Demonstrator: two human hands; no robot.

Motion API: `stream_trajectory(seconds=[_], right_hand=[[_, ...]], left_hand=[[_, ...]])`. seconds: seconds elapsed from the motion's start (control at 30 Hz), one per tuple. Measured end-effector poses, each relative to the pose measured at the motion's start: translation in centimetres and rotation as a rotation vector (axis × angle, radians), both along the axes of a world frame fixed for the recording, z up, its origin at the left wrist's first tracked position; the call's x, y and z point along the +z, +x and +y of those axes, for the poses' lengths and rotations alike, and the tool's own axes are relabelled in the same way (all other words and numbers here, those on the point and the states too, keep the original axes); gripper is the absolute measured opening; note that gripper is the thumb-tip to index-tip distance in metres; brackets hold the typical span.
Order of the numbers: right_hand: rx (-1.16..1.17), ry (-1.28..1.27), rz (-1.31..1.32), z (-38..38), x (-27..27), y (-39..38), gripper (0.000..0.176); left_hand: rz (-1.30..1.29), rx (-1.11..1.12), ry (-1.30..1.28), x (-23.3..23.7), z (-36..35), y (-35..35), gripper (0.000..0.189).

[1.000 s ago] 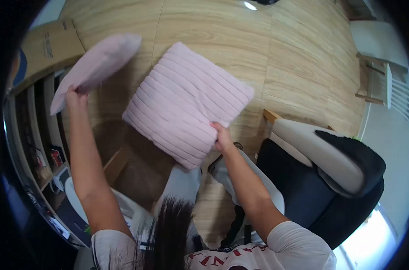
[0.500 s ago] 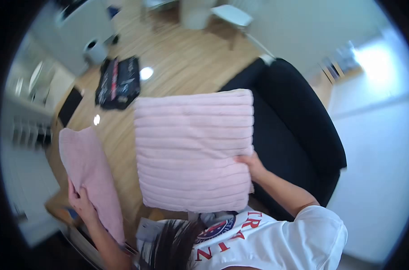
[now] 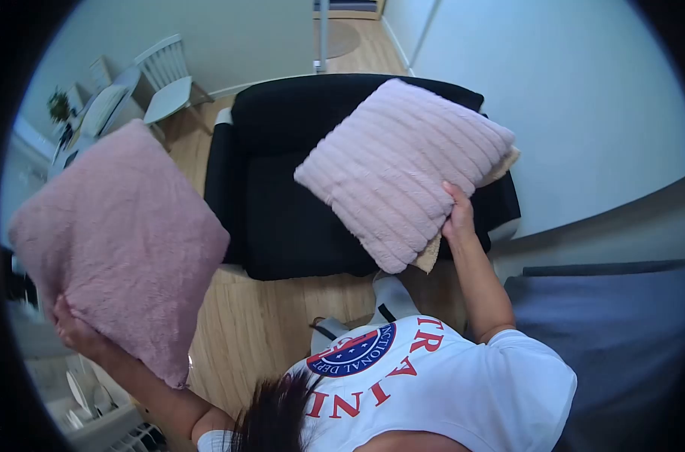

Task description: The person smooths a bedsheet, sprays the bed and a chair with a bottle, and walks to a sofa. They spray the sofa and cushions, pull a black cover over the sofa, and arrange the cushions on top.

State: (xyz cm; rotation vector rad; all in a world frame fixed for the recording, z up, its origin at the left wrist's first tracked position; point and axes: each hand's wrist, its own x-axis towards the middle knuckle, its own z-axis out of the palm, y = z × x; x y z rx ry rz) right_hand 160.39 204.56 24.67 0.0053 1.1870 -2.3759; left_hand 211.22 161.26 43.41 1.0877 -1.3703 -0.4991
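My left hand (image 3: 75, 329) grips the lower left edge of a dusty pink plush cushion (image 3: 124, 233), which is held up on its corner at the left. In my right hand (image 3: 459, 215) is a pale pink ribbed cushion (image 3: 406, 169), pinched at its lower right edge with the thumb on the front. Beige fabric (image 3: 428, 256) sticks out behind the ribbed cushion at two places; whether it is a second cushion is hidden. Behind both stands a black sofa (image 3: 271, 203), partly covered from view by the ribbed cushion.
A white chair (image 3: 169, 94) stands beyond the sofa at the left, near a desk with a plant (image 3: 58, 105). Dishes (image 3: 86, 395) sit in a rack at the lower left. Grey-blue fabric (image 3: 599, 331) lies at the right. The floor (image 3: 244, 324) is light wood.
My view has turned right, so the sofa is now straight ahead. The ribbed cushion has tilted and shifted right and up; the dusty pink one now shows its broad face. Both stay held.
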Motion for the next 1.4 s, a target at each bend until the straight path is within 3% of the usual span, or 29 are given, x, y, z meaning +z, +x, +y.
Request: stream_trajectory(seconds=[0.03, 0.1, 0.13, 0.17, 0.2, 0.27, 0.3, 0.33, 0.37, 0.43, 0.5, 0.53, 0.63, 0.7, 0.73, 0.77, 0.8, 0.83, 0.9, 0.93, 0.97, 1.03, 1.07, 1.13, 1.2, 1.3, 1.4], right_hand=[[-0.026, 0.004, -0.012, 1.4, 0.0, 0.3, 0.062], [-0.044, -0.062, -0.094, 4.3, -1.0, 2.4, 0.062], [-0.082, 0.019, -0.122, 5.8, -3.7, 3.5, 0.064], [-0.119, 0.118, -0.161, 6.8, -6.8, 5.6, 0.066], [-0.154, 0.214, -0.191, 7.7, -9.6, 7.5, 0.068], [0.091, 0.633, -0.485, 9.9, -12.6, 11.0, 0.073], [0.291, 0.889, -0.517, 10.2, -13.4, 12.2, 0.066], [0.514, 1.129, -0.560, 10.6, -14.3, 13.7, 0.060], [0.520, 1.125, -0.599, 11.3, -16.1, 14.9, 0.060], [0.630, 1.588, 0.223, 12.7, -19.6, 15.3, 0.046], [0.369, 1.377, 0.338, 11.2, -19.3, 11.7, 0.036], [0.303, 1.408, 0.573, 9.9, -17.5, 9.1, 0.034], [0.356, 1.338, 0.890, 4.3, -13.0, 0.8, 0.043], [0.511, 1.327, 1.012, 0.8, -13.7, -4.4, 0.063], [0.520, 1.326, 1.006, -1.2, -13.8, -6.1, 0.063], [0.665, 1.437, 0.912, -3.3, -13.8, -7.7, 0.073], [0.811, 1.539, 0.817, -4.7, -13.5, -8.8, 0.084], [0.816, 1.527, 0.815, -5.6, -12.9, -9.3, 0.084], [1.172, 1.556, 0.380, -6.3, -11.9, -10.1, 0.100], [1.241, 1.464, 0.400, -5.7, -14.1, -10.2, 0.087], [1.250, 1.460, 0.382, -4.8, -16.2, -10.2, 0.087], [1.420, 1.379, 0.289, -4.8, -14.3, -10.2, 0.069], [1.427, 1.394, 0.283, -4.4, -12.6, -10.0, 0.069], [1.175, 1.162, 0.647, -3.9, -5.5, -8.1, 0.063], [1.042, 1.257, 0.791, -3.4, 2.3, -8.6, 0.048], [0.766, 1.288, 1.045, -5.1, 11.1, -10.7, 0.046], [0.678, 1.356, 1.179, -7.3, 11.4, -14.0, 0.048]], left_hand=[[-0.012, -0.026, 0.004, 2.2, 0.7, -2.2, 0.040], [0.136, -0.285, -0.164, 4.7, 3.9, -8.2, 0.037], [-0.032, -0.214, -0.203, 4.0, 4.0, -9.9, 0.038], [-0.093, -0.266, -0.191, 2.1, 3.8, -11.3, 0.038], [-0.097, -0.470, -0.223, -0.5, 3.6, -12.8, 0.039], [-0.430, -0.606, -0.130, -7.5, 1.3, -15.0, 0.035], [-0.558, -0.623, 0.006, -10.5, 3.0, -17.4, 0.033], [-0.514, -0.738, 0.092, -14.6, 4.6, -19.6, 0.034], [-0.705, -0.803, 0.086, -16.4, 7.1, -21.7, 0.038], [-1.166, -1.030, 0.475, -24.8, 8.2, -20.6, 0.058], [-1.147, -1.187, 0.665, -30.1, 11.0, -21.0, 0.065], [-1.055, -1.241, 0.803, -30.9, 12.3, -22.1, 0.070], [-0.811, -1.258, 1.010, -35.0, 15.3, -25.7, 0.088], [-0.737, -1.202, 1.000, -40.2, 15.9, -27.2, 0.091], [-0.662, -1.151, 0.986, -41.7, 16.0, -27.7, 0.095], [-0.668, -1.145, 0.995, -40.0, 16.4, -29.1, 0.095], [-0.568, -1.144, 1.312, -35.9, 17.0, -30.8, 0.094], [-0.454, -1.123, 1.619, -33.9, 17.3, -31.8, 0.093], [-0.356, -1.110, 1.665, -35.5, 18.8, -31.5, 0.088], [-0.267, -1.110, 1.710, -35.7, 18.9, -31.1, 0.084], [-0.277, -1.103, 1.725, -35.7, 19.0, -30.7, 0.084], [-0.243, -1.193, 1.867, -34.2, 18.7, -31.4, 0.077], [-0.281, -1.223, 1.832, -33.3, 18.7, -31.5, 0.067], [-0.373, -1.305, 1.700, -29.4, 18.2, -31.5, 0.065], [-0.439, -1.418, 1.430, -26.2, 17.0, -32.5, 0.065], [-0.488, -1.507, 1.125, -21.5, 13.6, -38.1, 0.064], [-0.351, -1.519, 0.843, -23.8, 10.6, -43.9, 0.060]])
